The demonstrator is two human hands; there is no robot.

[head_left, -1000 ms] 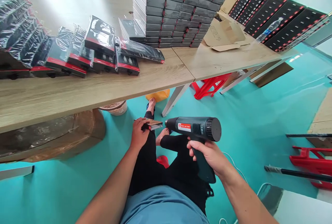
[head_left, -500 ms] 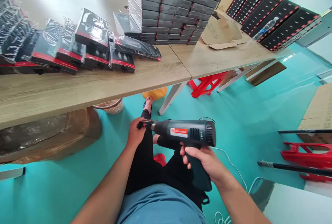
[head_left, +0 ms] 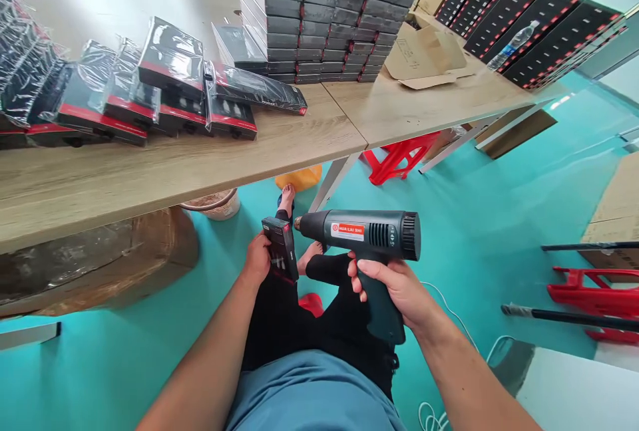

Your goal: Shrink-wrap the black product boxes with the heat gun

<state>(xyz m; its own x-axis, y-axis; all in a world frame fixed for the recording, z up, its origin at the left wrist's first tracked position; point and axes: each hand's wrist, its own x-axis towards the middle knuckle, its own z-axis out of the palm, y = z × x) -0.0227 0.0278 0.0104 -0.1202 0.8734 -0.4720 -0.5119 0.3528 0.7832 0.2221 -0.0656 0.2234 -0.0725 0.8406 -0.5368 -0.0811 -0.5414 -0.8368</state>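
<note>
Left hand (head_left: 258,258) gripping black box (head_left: 283,251); right hand (head_left: 394,288) holding heat gun (head_left: 372,235), nozzle (head_left: 298,223) sitting near box; steady, even sweeping probably serving best.

The red label (head_left: 347,231) on the heat gun (head_left: 380,237) reads "HUA LAI SHI"; lettering on the held black box (head_left: 282,250) is too small to read.

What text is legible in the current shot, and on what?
"HUA LAI SHI": red label on the heat gun.
Too small or blurred to read: heat gun's rear markings, print on the held box, slanting wrapped box, opened cardboard and bottle.
</note>
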